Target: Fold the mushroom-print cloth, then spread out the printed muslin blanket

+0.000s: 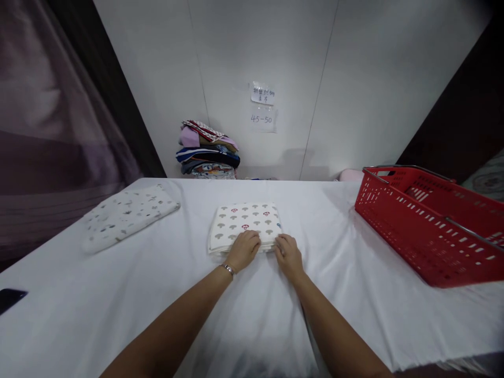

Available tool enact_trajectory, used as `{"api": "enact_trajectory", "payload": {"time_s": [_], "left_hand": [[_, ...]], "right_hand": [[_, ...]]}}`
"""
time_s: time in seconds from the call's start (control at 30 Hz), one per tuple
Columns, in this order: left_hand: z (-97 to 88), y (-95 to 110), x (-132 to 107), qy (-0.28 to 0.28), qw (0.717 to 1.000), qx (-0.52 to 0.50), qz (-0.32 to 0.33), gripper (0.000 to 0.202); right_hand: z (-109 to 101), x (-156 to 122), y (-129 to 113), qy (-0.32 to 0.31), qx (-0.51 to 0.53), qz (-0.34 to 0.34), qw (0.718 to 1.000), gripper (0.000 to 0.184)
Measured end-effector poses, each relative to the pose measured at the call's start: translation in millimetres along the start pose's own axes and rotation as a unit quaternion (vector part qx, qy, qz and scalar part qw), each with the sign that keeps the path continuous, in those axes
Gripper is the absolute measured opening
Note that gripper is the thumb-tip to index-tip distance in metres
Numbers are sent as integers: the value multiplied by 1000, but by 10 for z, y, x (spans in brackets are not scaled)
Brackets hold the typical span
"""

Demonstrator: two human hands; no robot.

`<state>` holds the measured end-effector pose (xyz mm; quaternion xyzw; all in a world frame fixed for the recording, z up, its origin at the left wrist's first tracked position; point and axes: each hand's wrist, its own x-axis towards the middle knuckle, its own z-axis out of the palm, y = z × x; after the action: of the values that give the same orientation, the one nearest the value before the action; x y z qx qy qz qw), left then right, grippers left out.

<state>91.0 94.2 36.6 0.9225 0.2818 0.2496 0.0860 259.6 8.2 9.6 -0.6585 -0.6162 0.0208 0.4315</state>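
Note:
A folded white cloth (242, 218) printed with grey, red and blue mushrooms lies in the middle of the white-covered table. At its near edge, my left hand (244, 249) has its fingers curled over the layers, with a bracelet around that wrist. My right hand (289, 255) grips the near right corner, thumb and fingers close together. The fingertips are partly hidden by the cloth's edge and by the hands themselves. Farther left lies a second folded white cloth (128, 215) with small grey and green figures.
A red perforated basket (417, 241) with metal handles stands at the right. Behind the table's far edge rises a stack of folded clothes (208, 152) against the white wall. Two paper notes (262, 119) hang there. A dark flat object (11, 299) sits at the left edge.

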Motion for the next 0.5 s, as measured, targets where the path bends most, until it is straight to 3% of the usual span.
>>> {"api": "enact_trajectory", "payload": {"time_s": [0.27, 0.5], "left_hand": [[57, -28, 35, -21, 998, 47, 19, 10], [54, 17, 93, -37, 986, 138, 87, 13]], "right_hand": [[-27, 57, 16, -56, -46, 7, 997, 25], [-75, 99, -40, -101, -107, 12, 989, 27]]}}
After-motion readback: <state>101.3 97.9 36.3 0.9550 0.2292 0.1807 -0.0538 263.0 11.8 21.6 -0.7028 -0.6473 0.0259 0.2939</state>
